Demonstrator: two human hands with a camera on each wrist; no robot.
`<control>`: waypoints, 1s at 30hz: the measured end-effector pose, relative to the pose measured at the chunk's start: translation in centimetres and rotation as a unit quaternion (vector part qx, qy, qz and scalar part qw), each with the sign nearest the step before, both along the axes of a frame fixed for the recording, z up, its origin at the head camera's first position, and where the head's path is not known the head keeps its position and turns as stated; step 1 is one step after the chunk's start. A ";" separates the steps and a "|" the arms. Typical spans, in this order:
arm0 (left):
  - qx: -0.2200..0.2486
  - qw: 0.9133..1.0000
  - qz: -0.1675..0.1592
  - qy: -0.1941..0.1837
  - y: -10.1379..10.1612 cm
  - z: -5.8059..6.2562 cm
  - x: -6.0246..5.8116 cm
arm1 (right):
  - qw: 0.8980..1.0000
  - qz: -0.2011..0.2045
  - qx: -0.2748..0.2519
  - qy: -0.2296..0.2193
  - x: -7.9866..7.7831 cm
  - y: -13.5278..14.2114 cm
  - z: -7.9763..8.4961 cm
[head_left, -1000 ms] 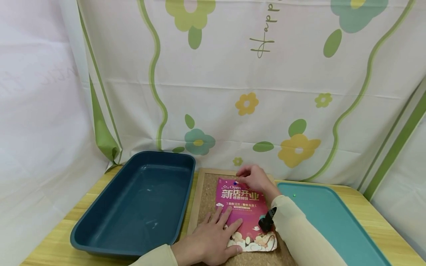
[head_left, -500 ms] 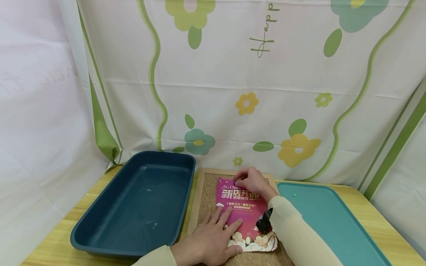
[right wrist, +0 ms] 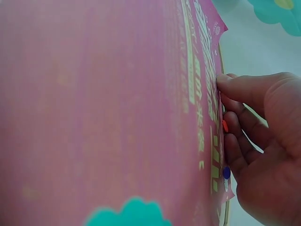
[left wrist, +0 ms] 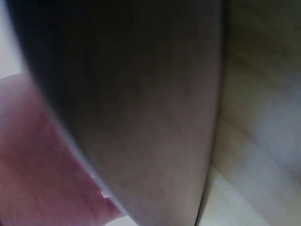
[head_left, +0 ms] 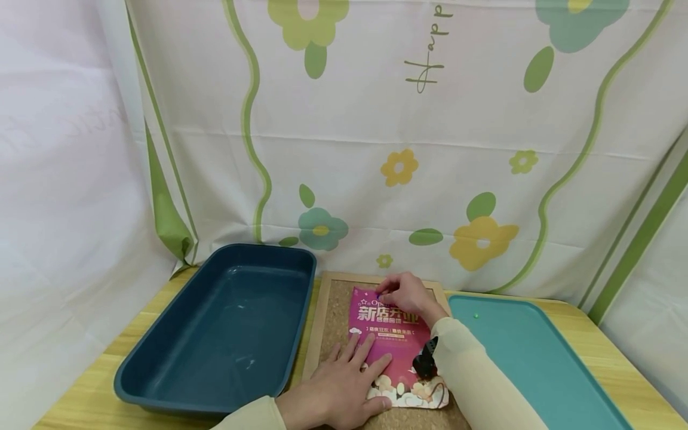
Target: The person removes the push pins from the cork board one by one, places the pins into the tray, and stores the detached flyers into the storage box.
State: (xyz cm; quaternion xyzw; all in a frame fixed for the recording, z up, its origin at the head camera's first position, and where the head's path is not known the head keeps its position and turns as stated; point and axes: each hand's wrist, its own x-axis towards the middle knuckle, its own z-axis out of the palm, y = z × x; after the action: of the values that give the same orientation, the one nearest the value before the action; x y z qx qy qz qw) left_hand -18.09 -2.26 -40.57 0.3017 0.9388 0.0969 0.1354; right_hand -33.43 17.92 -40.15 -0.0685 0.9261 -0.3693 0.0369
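A pink poster point(head_left: 395, 358) with Chinese lettering lies on a wood-framed cork board point(head_left: 335, 304). My left hand point(head_left: 349, 382) rests flat across its lower left part, fingers spread. Near the poster's top edge, the thumb and index finger of my right hand point(head_left: 411, 295) pinch a small blue push pin point(head_left: 378, 295), mostly hidden by the fingertips. From the right wrist, an orange pin point(right wrist: 225, 126) and another blue pin point(right wrist: 226, 173) show along the poster beside my curled fingers. The left wrist view is dark and blurred, with part of the hand point(left wrist: 42, 160) at the left.
A deep dark-blue tray point(head_left: 120, 382) stands left of the board. On the right lies a flat teal tray point(head_left: 527, 352) with a tiny green pin point(head_left: 475, 315) on it. A flowered cloth point(head_left: 344, 179) hangs behind the wooden table point(head_left: 80, 388).
My right hand has moved slightly left and down, and its fingertips have come onto the blue pin. The left hand has stayed in place on the poster.
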 end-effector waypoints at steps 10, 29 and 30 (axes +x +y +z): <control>0.002 1.000 -0.001 -0.008 0.0 0.1 0.2 | 1.000 -0.002 0.000 -0.013 0.1 0.0 0.0; -0.006 1.000 0.006 -0.014 0.0 0.3 0.1 | 1.000 0.003 -0.014 -0.022 -0.4 0.4 -0.2; -0.006 1.000 0.007 -0.014 0.0 0.3 0.1 | 1.000 0.004 -0.015 -0.022 -0.4 0.3 -0.2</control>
State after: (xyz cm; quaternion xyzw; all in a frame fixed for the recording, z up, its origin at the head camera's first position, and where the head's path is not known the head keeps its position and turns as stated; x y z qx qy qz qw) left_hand -18.01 -2.23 -40.23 0.2930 0.9394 0.0961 0.1496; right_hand -33.86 18.24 -40.33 -0.0647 0.9192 -0.3841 0.0579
